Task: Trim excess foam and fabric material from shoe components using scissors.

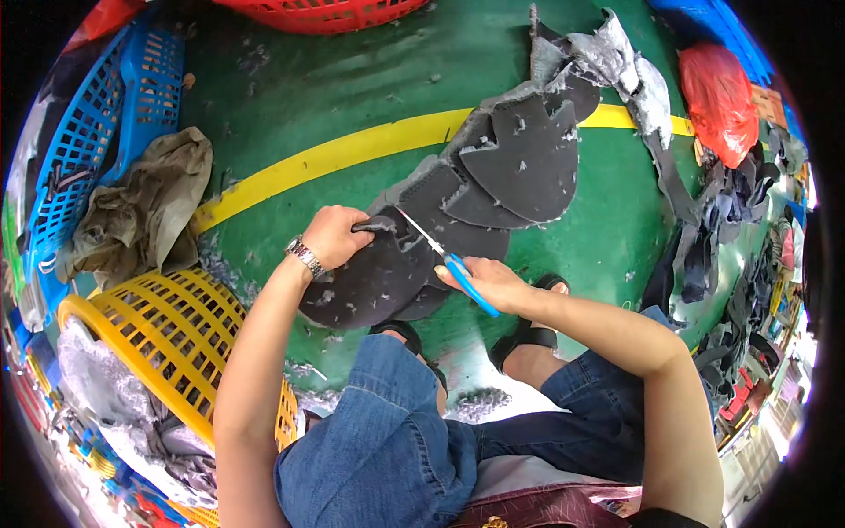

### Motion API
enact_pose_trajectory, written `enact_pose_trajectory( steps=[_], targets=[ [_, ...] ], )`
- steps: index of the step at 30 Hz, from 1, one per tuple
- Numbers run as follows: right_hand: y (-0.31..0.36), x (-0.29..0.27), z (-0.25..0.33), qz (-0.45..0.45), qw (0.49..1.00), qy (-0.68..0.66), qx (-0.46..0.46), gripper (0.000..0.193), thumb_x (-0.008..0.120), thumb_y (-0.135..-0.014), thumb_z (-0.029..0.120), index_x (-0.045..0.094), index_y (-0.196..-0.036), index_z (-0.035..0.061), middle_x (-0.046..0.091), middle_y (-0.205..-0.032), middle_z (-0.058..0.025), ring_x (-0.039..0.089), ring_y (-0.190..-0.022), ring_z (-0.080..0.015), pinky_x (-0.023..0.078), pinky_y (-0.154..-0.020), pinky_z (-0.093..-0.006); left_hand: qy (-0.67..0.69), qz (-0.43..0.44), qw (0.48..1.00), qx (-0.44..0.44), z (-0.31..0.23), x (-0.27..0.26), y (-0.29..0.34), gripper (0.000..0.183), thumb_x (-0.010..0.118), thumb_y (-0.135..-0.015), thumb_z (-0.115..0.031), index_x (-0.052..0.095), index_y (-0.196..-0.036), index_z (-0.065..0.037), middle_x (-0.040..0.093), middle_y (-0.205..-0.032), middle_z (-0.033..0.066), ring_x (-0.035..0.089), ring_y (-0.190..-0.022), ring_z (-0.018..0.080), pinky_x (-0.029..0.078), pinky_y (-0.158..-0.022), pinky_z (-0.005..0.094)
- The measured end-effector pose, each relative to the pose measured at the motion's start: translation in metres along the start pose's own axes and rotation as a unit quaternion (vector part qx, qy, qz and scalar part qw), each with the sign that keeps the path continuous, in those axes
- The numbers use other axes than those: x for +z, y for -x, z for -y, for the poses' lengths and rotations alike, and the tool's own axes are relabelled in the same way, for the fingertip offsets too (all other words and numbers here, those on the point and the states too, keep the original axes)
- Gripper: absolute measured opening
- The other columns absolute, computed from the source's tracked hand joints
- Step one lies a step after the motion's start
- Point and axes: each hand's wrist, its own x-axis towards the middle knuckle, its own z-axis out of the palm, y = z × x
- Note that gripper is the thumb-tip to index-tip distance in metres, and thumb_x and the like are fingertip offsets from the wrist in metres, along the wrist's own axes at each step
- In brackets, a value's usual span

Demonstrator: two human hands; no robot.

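My left hand (pixel 333 236), with a metal-band watch at the wrist, pinches the edge of a dark grey fabric piece (pixel 370 282) with a rounded end. In my right hand (pixel 495 283) are scissors (pixel 454 264) with blue handles. Their pale blades point up and left over the fabric, close to the edge my left hand grips. From there a chain of overlapping, rounded dark pieces (pixel 524 158) runs away to the far right. It ends in ragged grey and whitish fabric strips (pixel 651 97). Whether the blades are closed on the cloth is hard to see.
Near left stands a yellow plastic basket (pixel 180 317) holding pale scraps. Beyond it lie a brown crumpled cloth (pixel 141 207) and blue crates (pixel 151 79). A red basket (pixel 326 16) is at the far edge, a red bag (pixel 717 101) at far right. A yellow line (pixel 343 148) crosses the green floor.
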Motion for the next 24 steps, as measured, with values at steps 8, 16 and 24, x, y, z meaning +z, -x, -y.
enact_pose_trajectory(
  steps=[8, 16, 24],
  targets=[
    [-0.005, 0.0, 0.007, -0.007, 1.0, -0.015, -0.009, 0.081, 0.034, -0.074, 0.069, 0.054, -0.091, -0.0071, 0.057, -0.087, -0.0266, 0.055, -0.089, -0.0398, 0.04, -0.078, -0.0442, 0.032, -0.016, 0.999, -0.022, 0.0, -0.002, 0.005, 0.021, 0.06, -0.067, -0.02, 0.062, -0.081, -0.004, 0.058, -0.072, 0.0192, 0.056, -0.069, 0.0341, 0.044, -0.062, 0.039],
    [0.0, 0.003, 0.003, -0.012, 1.0, -0.011, -0.011, 0.08, 0.036, -0.074, 0.068, 0.054, -0.093, -0.0071, 0.057, -0.091, -0.0271, 0.054, -0.093, -0.0392, 0.04, -0.079, -0.0435, 0.054, -0.022, 0.998, -0.038, 0.004, 0.002, 0.005, 0.021, 0.061, -0.067, -0.02, 0.063, -0.081, -0.004, 0.056, -0.069, 0.0197, 0.055, -0.065, 0.0342, 0.043, -0.059, 0.038],
    [-0.012, 0.01, 0.005, -0.036, 0.999, -0.027, -0.006, 0.08, 0.037, -0.073, 0.069, 0.055, -0.093, -0.0058, 0.057, -0.092, -0.0269, 0.054, -0.093, -0.0394, 0.04, -0.08, -0.0433, 0.046, -0.017, 0.998, -0.039, 0.002, 0.002, 0.006, 0.021, 0.061, -0.068, -0.02, 0.063, -0.081, -0.004, 0.055, -0.068, 0.02, 0.055, -0.064, 0.0343, 0.043, -0.059, 0.0383]
  ],
)
